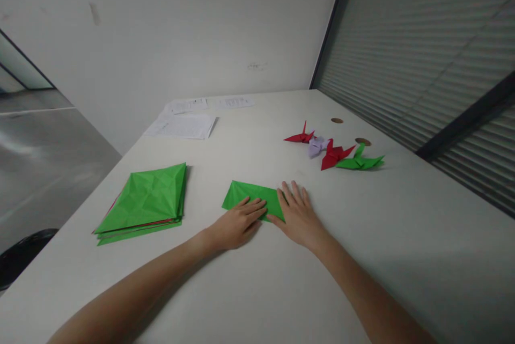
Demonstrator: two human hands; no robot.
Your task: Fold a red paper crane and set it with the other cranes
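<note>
A folded sheet of green origami paper [247, 189] lies flat on the white table [257, 290], its long side running left to right. My left hand [239, 221] rests on its lower middle edge, fingers stretched out and pointing right. On the paper's right end lies my right hand [298, 214], palm down with its fingers spread; that end is partly hidden beneath it. Neither hand grips the paper; both press on it from above.
Left stands a stack of creased green paper [147, 199] with some red between its layers. Folded cranes sit at the back right: a red one [301, 137], a lilac one [316, 146], another red one [333, 156] and a green one [359, 161]. Printed sheets [183, 125] lie near the wall.
</note>
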